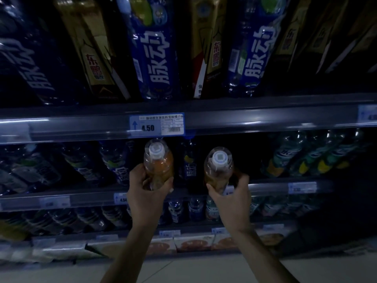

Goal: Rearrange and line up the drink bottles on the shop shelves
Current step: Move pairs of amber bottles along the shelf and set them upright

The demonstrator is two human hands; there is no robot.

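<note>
I hold two clear bottles of orange-brown drink with white caps in front of the second shelf. My left hand (145,190) grips the lower body of the left bottle (158,160). My right hand (231,196) grips the lower body of the right bottle (218,166). Both bottles point cap-first toward me, just below the upper shelf's edge (244,123). Between them a blue-labelled bottle (189,162) stands on the second shelf, with a dark gap to the right of it.
The top shelf holds tall blue bottles (157,58) and gold-labelled bottles (95,58). A price tag reading 4.50 (156,125) hangs on the upper rail. Green-labelled bottles (285,156) stand at the right, dark blue ones (114,160) at the left. Lower shelves hold more bottles and boxes (193,244).
</note>
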